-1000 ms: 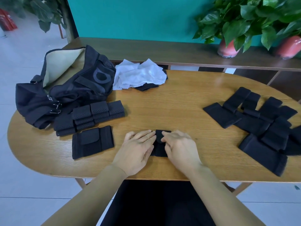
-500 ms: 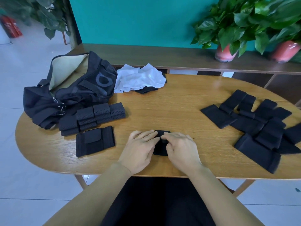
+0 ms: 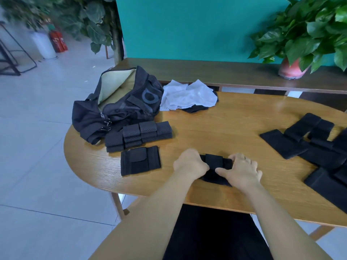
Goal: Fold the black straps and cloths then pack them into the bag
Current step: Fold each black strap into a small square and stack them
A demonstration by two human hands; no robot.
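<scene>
A folded black strap point(image 3: 216, 167) lies near the table's front edge between my hands. My left hand point(image 3: 190, 164) grips its left end with curled fingers. My right hand point(image 3: 242, 169) holds its right end, thumb stretched along the front. To the left lies a folded black cloth point(image 3: 140, 160), and behind it a row of folded perforated straps point(image 3: 139, 135). The black bag point(image 3: 120, 107) sits open at the far left, its beige lining showing. A pile of unfolded black straps point(image 3: 317, 147) covers the right side.
White cloths point(image 3: 187, 95) over a dark piece lie behind the bag's right side. The oval wooden table point(image 3: 225, 124) ends close on the left. A wooden shelf point(image 3: 225, 72) with a potted plant point(image 3: 308, 40) runs behind it.
My hands have moved apart from pressing flat on the strap's middle to gripping its two ends. The camera has swung left, so the whole scene sits further right.
</scene>
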